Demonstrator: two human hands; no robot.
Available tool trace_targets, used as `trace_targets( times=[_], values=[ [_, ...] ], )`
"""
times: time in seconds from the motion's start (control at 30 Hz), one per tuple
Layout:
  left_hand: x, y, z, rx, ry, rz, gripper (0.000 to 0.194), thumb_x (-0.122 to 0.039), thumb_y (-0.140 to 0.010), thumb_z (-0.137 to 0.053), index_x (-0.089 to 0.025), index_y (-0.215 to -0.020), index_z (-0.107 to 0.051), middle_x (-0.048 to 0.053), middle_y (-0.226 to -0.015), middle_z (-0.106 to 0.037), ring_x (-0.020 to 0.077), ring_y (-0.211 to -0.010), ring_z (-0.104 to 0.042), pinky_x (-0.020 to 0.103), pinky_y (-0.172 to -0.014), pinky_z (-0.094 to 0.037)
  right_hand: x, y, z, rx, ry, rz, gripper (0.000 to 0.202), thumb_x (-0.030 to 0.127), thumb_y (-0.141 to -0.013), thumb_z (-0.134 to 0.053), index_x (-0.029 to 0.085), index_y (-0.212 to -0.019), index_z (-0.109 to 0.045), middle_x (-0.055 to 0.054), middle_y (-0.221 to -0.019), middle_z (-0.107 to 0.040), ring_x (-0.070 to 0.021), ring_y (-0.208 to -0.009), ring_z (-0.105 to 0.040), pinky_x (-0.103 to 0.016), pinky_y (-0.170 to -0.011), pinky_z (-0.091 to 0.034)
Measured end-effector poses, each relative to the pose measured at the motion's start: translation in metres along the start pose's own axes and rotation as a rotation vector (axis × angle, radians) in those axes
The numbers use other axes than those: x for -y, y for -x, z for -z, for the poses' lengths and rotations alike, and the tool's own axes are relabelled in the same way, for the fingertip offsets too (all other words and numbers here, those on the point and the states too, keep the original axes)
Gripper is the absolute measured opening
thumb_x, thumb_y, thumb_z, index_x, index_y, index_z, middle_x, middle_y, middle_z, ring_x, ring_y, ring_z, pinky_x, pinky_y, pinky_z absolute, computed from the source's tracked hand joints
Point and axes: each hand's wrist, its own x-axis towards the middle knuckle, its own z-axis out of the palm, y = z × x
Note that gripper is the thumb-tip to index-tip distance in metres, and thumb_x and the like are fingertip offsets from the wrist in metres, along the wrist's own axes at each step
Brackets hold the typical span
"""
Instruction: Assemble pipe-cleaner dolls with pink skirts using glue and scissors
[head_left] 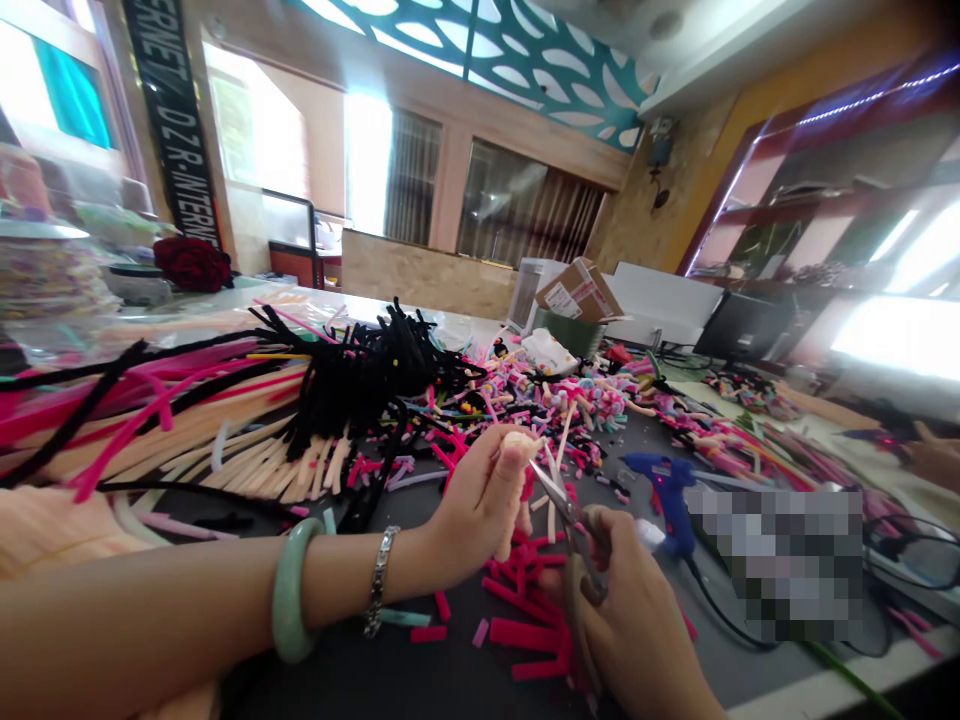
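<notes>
My left hand (469,505) is closed, pinching a peach-coloured fuzzy chenille piece (517,452) between thumb and fingers. Part of that piece hangs below the thumb, and the fingers hide the rest. My right hand (637,605) grips a pair of metal scissors (561,492) by its handles. The blades point up and left, with their tips close to the top of the peach piece; whether they touch it I cannot tell. Short cut pink chenille pieces (525,633) lie on the dark table beneath both hands.
A blue glue gun (669,490) with a cord stands right of my right hand. Long peach chenille stems (262,470) and a black chenille bundle (352,375) lie left. Small colourful pieces (592,395) are heaped behind. Another person's hand (934,455) shows at far right.
</notes>
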Motion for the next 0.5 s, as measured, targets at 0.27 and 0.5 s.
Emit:
trace_targets(
  times=[0.27, 0.5],
  values=[
    [0.0001, 0.0006, 0.0009, 0.03, -0.002, -0.042, 0.038, -0.052, -0.095, -0.036, -0.017, -0.102, -0.047, -0.001, -0.064, -0.057, 0.0084, -0.041, -0.056, 0.016, -0.037, -0.044, -0.0014, 0.0013, 0.0002, 0.009, -0.011, 0.02, 0.033, 0.044, -0.081, -0.057, 0.021, -0.103, -0.048, -0.007, -0.089, -0.066, -0.0239, -0.079, -0.066, -0.034, -0.064, -0.052],
    [0.0031, 0.003, 0.0021, 0.059, -0.036, -0.069, 0.034, -0.048, -0.097, -0.033, -0.018, -0.099, -0.048, -0.008, -0.052, -0.046, 0.0035, -0.029, -0.038, 0.016, -0.035, -0.038, -0.0008, -0.0001, -0.0007, 0.04, -0.049, 0.024, 0.029, 0.043, -0.081, -0.056, 0.022, -0.099, -0.047, -0.006, -0.086, -0.066, -0.0237, -0.078, -0.065, -0.034, -0.065, -0.051]
  ],
)
